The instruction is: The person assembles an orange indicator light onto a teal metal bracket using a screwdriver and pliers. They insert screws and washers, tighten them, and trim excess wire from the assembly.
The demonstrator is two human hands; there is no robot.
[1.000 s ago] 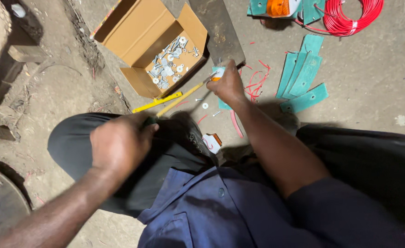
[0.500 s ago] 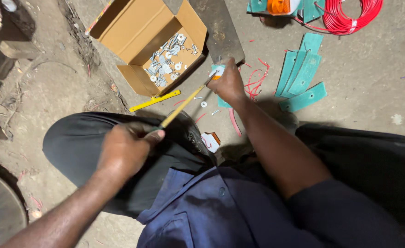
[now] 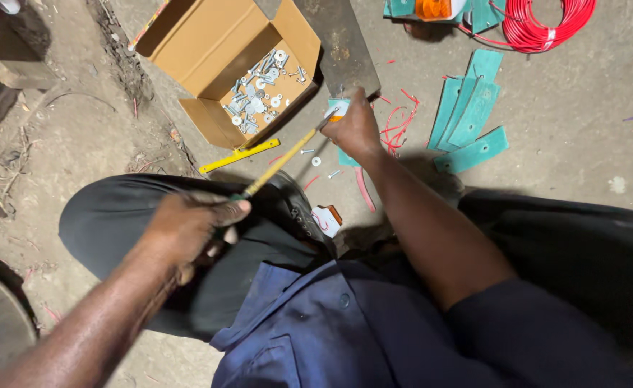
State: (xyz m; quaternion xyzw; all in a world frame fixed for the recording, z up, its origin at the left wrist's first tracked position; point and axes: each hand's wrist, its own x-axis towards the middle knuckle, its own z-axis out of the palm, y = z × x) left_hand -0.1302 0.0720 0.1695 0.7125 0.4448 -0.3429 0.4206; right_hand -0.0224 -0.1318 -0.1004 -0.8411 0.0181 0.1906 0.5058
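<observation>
My left hand rests over my left knee and grips the case end of a yellow tape measure. The tape runs up and to the right to my right hand, which pins its far end on a teal strip lying on the concrete floor. The case itself is hidden inside my left fist. Small screws and a washer lie on the floor just under the stretched tape.
An open cardboard box holds several bolts and washers. A yellow strip lies before it. A dark metal plate lies at the top, several teal strips to the right, a red wire coil at the top right.
My left hand has shifted right and up along my knee, drawing the tape taut. My right hand has stayed on the tape's end at the teal strip.
</observation>
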